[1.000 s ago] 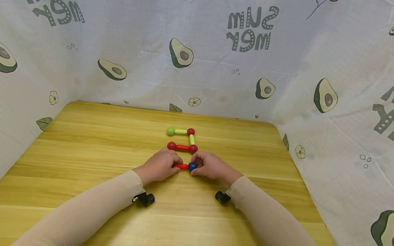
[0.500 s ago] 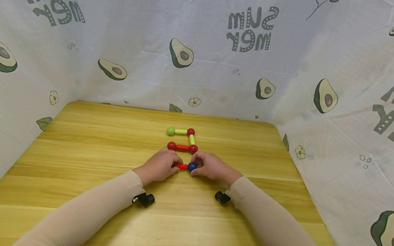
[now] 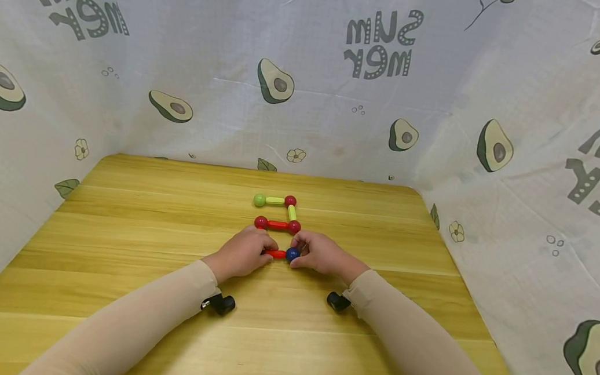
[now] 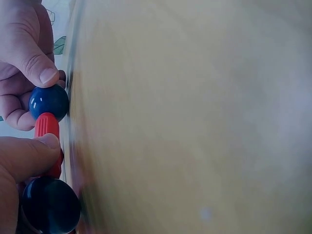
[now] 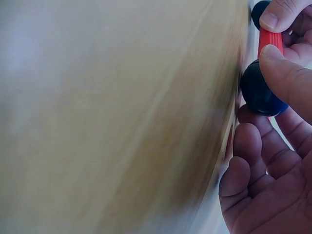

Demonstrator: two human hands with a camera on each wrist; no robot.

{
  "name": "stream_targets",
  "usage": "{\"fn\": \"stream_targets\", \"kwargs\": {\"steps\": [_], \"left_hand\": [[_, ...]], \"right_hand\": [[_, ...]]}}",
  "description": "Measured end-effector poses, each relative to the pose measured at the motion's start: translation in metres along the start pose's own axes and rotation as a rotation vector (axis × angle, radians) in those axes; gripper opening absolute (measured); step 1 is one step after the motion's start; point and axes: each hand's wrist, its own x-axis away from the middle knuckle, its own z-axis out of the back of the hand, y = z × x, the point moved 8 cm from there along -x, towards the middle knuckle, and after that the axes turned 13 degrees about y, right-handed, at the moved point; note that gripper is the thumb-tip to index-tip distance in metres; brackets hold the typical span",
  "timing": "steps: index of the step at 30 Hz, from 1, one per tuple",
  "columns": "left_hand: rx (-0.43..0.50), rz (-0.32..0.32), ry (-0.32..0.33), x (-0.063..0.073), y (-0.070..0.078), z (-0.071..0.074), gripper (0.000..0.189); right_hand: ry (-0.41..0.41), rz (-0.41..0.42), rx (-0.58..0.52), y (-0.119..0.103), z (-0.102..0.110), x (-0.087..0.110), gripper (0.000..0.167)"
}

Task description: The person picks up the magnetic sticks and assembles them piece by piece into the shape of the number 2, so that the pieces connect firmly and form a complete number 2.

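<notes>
In the head view my left hand (image 3: 243, 251) pinches a red magnetic rod (image 3: 277, 254) between thumb and fingers. My right hand (image 3: 325, 255) grips the blue ball (image 3: 292, 254) on the rod's right end. A second dark blue ball (image 4: 51, 204) sits at the other end, shown in the left wrist view and mostly hidden by my left hand from above. Just beyond my hands lies a zigzag of magnetic pieces: a red rod (image 3: 277, 225) between two red balls, a yellow-green rod (image 3: 292, 212), another red ball (image 3: 291, 201), a second yellow-green rod (image 3: 275, 200) and a green ball (image 3: 259, 200).
A wooden tabletop (image 3: 278, 348) lies under everything. White cloth (image 3: 314, 130) printed with avocados and lettering hangs behind the table and along both sides. A small black camera (image 3: 222, 304) is strapped at the left wrist, another black camera (image 3: 338, 302) at the right.
</notes>
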Motion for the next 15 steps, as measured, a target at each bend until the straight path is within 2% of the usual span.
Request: {"fn": "stream_targets", "kwargs": {"steps": [15], "left_hand": [[0.004,0.013,-0.008,0.002,0.0021,0.0027,0.02]], "right_hand": [[0.017,0.017,0.011,-0.0017,0.0007,0.0038,0.028]]}}
